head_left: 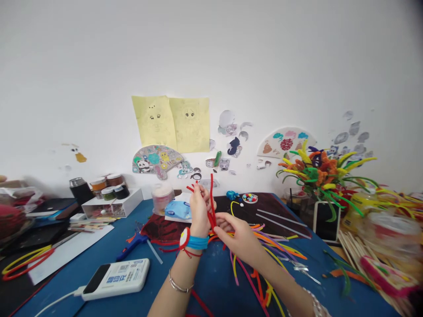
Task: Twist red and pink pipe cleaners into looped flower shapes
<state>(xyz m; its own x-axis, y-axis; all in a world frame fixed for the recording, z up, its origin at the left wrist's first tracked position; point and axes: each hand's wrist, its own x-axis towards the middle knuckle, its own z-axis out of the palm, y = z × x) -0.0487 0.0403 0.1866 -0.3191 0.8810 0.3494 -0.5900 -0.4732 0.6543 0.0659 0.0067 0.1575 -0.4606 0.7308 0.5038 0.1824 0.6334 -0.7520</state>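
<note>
Red pipe cleaners (212, 193) stand upright in front of me, held above the blue table (155, 277). My left hand (198, 210) is closed around them, with short red ends poking out past its fingertips. Lower down, my right hand (234, 232) pinches the same red bunch between thumb and fingers. How the stems are twisted together is partly hidden by my fingers. Beneath and beyond my right hand spread loose pipe cleaners (243, 276) in pink, yellow, orange and purple. A blue tissue pack (177, 210) lies just behind my left hand.
On the left are a white power bank (116, 278) with a cable, a blue glue gun (132, 247) and a white shelf (112, 206) bearing jars. To the right stand a pipe-cleaner bouquet (322, 174), a phone (326, 221) and wooden sticks (358, 248). A wall rises behind.
</note>
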